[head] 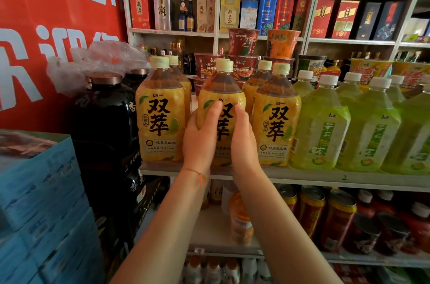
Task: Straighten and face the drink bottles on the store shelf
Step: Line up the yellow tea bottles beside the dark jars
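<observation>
My two grips frame a yellow-orange plastic tea bottle (221, 106) with a pale cream cap, amber liquid at its neck, and bold black characters down a label dotted with green leaf and lime motifs. The yellow bottles either side (160, 118) wear the same print. To the right stand translucent lime-green plastic bottles (321, 130) with white caps and green-and-white lettering. To the left sits a glossy black jug (104, 125) with a copper-brown lid. A thin red-orange thread bracelet (197, 173) circles my left wrist. Behind, a red banner (46, 27) carries large white characters.
</observation>
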`<state>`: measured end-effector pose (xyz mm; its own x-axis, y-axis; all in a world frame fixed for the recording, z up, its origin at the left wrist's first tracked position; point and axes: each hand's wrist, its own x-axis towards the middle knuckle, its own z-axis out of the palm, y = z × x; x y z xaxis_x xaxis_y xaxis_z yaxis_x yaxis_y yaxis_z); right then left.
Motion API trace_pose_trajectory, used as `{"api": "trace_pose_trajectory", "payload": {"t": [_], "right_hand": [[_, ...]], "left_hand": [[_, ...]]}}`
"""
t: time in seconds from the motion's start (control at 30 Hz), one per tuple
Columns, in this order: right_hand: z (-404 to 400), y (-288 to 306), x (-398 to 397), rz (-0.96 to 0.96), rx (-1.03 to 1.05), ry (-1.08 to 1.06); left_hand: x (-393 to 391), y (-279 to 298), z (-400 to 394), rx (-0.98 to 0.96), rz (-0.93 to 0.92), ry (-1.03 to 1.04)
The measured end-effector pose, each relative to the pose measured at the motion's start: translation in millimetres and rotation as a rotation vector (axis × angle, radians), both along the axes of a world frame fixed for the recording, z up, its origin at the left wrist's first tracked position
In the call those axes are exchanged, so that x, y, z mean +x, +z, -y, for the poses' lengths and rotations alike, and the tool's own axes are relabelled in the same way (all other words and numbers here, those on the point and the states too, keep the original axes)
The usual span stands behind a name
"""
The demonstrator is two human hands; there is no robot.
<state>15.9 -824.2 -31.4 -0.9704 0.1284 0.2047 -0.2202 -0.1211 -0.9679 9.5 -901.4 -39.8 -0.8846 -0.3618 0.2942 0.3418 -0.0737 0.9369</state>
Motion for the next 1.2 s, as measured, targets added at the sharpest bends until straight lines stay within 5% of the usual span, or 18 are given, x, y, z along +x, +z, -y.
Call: {"api": "trace_pose_trajectory", "payload": {"t": [0.27, 0.37, 0.5, 0.6, 0.7, 0.77, 1.2], "right_hand": [[-2, 2, 7, 0.036, -0.043, 0.034], [-5, 3, 4, 0.083, -0.037, 0.067], [-5, 5, -3, 0.145, -0.015, 0.002], [-1, 7, -4, 0.167, -0.03, -0.02], [0, 7, -5, 0.168, -0.058, -0.029], [1, 6, -6, 0.177, -0.073, -0.014], [11, 2, -18, 0.197, -0.152, 0.035]], "left_hand": [[14, 10, 0, 0.023, -0.008, -0.036], [26, 3, 1, -0.14, -0.095, -0.03], [38, -4, 26, -0.415, -0.65, 0.495], [22, 11, 78, -0.201, -0.522, 0.729], [0, 26, 120, 0.303, -0.031, 0.183], [-10, 25, 132, 0.303, 0.073, -0.06], [-13, 22, 126, 0.176, 0.033, -0.31]]}}
